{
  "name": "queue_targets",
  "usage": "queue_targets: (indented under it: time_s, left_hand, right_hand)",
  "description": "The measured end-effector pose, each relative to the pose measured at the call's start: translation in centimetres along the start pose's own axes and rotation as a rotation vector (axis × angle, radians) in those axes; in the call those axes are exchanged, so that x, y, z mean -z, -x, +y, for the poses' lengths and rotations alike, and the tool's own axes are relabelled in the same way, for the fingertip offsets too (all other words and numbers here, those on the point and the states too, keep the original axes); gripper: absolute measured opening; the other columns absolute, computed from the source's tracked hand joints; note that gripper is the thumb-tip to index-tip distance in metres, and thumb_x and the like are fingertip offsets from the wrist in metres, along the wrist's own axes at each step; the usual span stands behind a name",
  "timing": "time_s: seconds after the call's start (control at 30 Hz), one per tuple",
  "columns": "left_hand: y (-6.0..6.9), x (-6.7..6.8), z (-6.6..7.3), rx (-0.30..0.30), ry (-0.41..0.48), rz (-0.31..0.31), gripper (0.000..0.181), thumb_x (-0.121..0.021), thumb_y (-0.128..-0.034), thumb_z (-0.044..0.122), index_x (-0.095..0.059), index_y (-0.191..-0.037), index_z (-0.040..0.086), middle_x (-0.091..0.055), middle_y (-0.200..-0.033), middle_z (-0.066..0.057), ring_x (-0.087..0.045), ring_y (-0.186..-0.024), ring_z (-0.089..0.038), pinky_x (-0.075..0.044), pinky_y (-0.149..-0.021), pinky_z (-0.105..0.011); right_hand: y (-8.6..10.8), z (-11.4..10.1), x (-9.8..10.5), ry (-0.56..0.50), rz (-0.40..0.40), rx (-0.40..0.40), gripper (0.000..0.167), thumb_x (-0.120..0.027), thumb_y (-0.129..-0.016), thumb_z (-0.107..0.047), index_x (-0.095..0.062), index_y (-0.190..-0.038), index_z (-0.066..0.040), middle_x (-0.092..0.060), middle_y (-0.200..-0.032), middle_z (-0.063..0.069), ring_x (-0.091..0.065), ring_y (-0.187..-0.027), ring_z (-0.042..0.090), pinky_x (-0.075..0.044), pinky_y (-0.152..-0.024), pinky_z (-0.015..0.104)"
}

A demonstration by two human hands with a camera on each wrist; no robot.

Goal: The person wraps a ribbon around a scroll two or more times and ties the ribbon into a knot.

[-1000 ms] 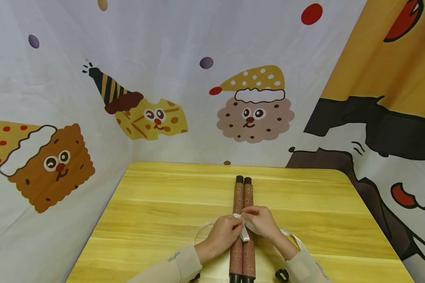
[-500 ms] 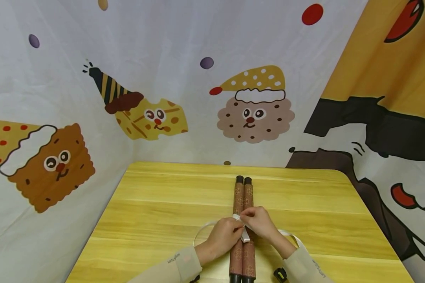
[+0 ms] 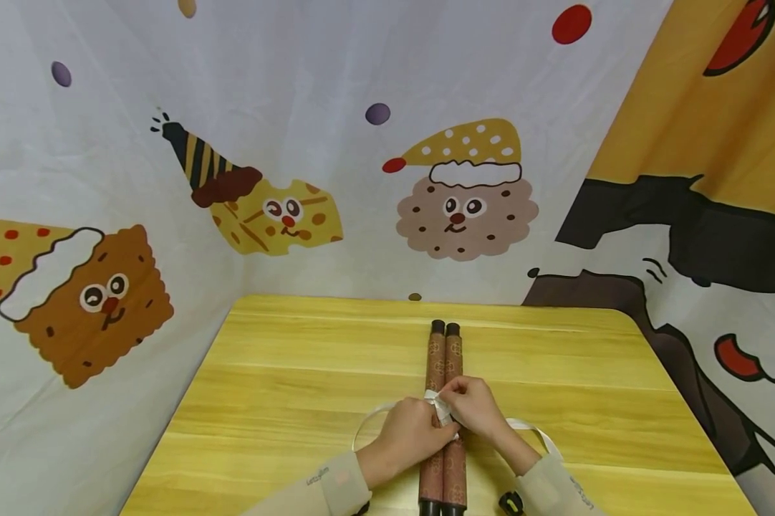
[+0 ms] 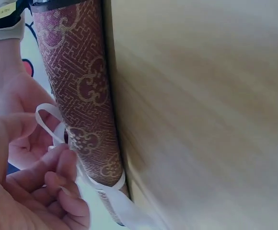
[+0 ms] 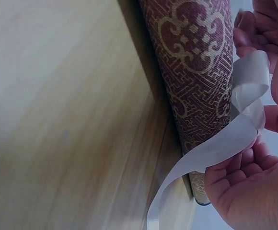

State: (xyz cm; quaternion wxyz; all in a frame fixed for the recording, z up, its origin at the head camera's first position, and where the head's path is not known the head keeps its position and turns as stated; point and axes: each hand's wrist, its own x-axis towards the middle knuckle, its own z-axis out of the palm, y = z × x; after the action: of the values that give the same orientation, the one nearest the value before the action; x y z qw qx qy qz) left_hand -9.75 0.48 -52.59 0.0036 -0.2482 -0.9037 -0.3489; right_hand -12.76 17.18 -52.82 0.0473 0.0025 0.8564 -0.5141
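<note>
Two scroll rolls (image 3: 434,459), maroon-brown with a gold pattern and black ends, lie side by side lengthwise on the table (image 3: 297,358). Around their middle goes a white ribbon (image 3: 431,394), with one tail curving out to each side. My left hand (image 3: 408,434) is over the rolls, fingers curled at a ribbon loop (image 5: 252,72), its thumb stretched toward the lower right. Across from it, my right hand (image 3: 479,408) pinches the ribbon near the crossing with thumb and forefinger. In the left wrist view, the loop lies between the left thumb (image 4: 21,125) and fingers. The crossing itself is partly hidden.
A ribbon tail (image 3: 542,437) arcs over the table to the right, and another ribbon tail (image 3: 364,423) to the left. Part of a black-and-yellow device (image 3: 511,503) shows under the right wrist. Behind the table hangs a cartoon-printed white cloth (image 3: 336,86).
My left thumb has moved down and to the right over the rolls, and that hand has turned slightly. The hanging ribbon loop is now largely covered. My right hand stays almost in place.
</note>
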Motion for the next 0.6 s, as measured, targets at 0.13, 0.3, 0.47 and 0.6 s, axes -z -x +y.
queue_targets:
  time_s: [0.13,0.3,0.47,0.6]
  left_hand:
    - [-0.1,0.1,0.5,0.032,-0.023,-0.049,0.043,-0.079,-0.0912,0.033,-0.053,-0.059,0.021,-0.038,-0.045,0.018,-0.031,-0.036,0.006,-0.027,-0.035,-0.014]
    - [-0.3,-0.1,0.9,0.071,-0.027,-0.054,0.037,-0.080,-0.0873,0.029,-0.057,-0.061,0.018,-0.040,-0.045,0.016,-0.034,-0.036,0.003,-0.029,-0.034,-0.016]
    - [-0.7,-0.5,1.2,0.081,-0.069,-0.070,0.035,-0.080,-0.0856,0.036,-0.059,-0.065,0.017,-0.045,-0.050,0.012,-0.041,-0.042,-0.002,-0.034,-0.038,-0.019]
    - [-0.7,-0.7,1.3,0.048,-0.145,-0.056,0.032,-0.077,-0.0802,0.025,-0.051,-0.062,0.019,-0.043,-0.054,0.010,-0.038,-0.044,-0.004,-0.032,-0.039,-0.021]
  right_hand:
    - [0.1,-0.1,0.0,0.004,0.013,0.014,0.012,-0.071,-0.093,-0.005,-0.075,-0.082,-0.005,-0.070,-0.077,0.003,-0.058,-0.066,0.016,-0.048,-0.059,0.028]
    - [0.2,-0.1,0.0,-0.007,0.011,0.018,0.011,-0.071,-0.093,-0.005,-0.075,-0.082,-0.005,-0.070,-0.076,0.003,-0.058,-0.066,0.017,-0.048,-0.058,0.028]
    - [0.1,-0.1,0.1,-0.021,0.010,0.006,0.011,-0.071,-0.093,-0.006,-0.074,-0.083,-0.005,-0.069,-0.075,0.003,-0.058,-0.065,0.017,-0.048,-0.058,0.028]
    - [0.1,-0.1,0.2,-0.030,0.003,0.000,0.010,-0.071,-0.093,-0.005,-0.074,-0.083,-0.004,-0.069,-0.075,0.004,-0.057,-0.066,0.017,-0.047,-0.059,0.027]
